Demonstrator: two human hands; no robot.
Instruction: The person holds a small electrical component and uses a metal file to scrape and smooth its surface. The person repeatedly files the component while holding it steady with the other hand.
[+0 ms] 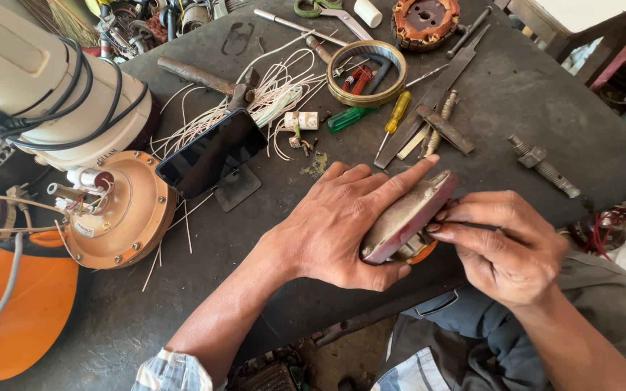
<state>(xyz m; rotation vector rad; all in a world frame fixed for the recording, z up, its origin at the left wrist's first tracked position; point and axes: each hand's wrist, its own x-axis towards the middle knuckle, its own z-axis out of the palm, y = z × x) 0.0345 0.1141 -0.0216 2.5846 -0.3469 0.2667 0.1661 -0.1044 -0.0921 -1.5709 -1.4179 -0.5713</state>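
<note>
Housing point(409, 215) gripped on edge, long axis toward upper right.

dark rectangular phone screen point(211, 153) propped on stand mid-table, small white label point(83, 229) on copper-coloured motor housing point(128, 217)

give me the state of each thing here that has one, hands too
left hand: gripping the oval part, index finger stretched along its top
right hand: fingertips pinched at the part's edge
oval part: held tilted above the table edge
phone: screen dark, propped on a stand
fan motor housing: lying on its side, wires exposed
scissors: closed, lying flat
yellow screwdriver: lying flat, unused
</note>
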